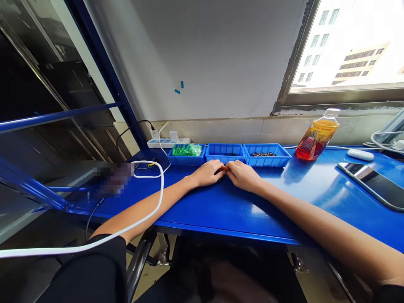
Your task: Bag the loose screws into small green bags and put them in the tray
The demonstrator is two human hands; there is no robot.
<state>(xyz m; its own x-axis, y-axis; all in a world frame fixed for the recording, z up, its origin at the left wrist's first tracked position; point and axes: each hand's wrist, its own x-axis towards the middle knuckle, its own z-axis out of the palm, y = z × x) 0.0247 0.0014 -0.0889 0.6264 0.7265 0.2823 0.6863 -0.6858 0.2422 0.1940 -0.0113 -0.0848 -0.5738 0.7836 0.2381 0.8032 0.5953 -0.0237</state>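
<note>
My left hand [208, 173] and my right hand [243, 174] meet fingertip to fingertip just above the blue table [202, 210]. Both are closed in a pinch, and whatever is between the fingers is too small and hidden to make out. Directly behind them stands a blue bin [224, 147] with a few dark pieces in it. To its right, another blue bin [268, 163] holds many small dark and shiny parts [263, 154]. The left blue bin [187, 160] contains green pieces and clear green plastic [189, 149].
A bottle of red drink [317, 134] stands right of the bins. Beyond it lie a white case [360, 155] and a phone [374, 183]. A power strip [168, 143] sits behind the left bin. A white cable [161, 185] loops over my left forearm. Blue shelving [59, 114] rises at left.
</note>
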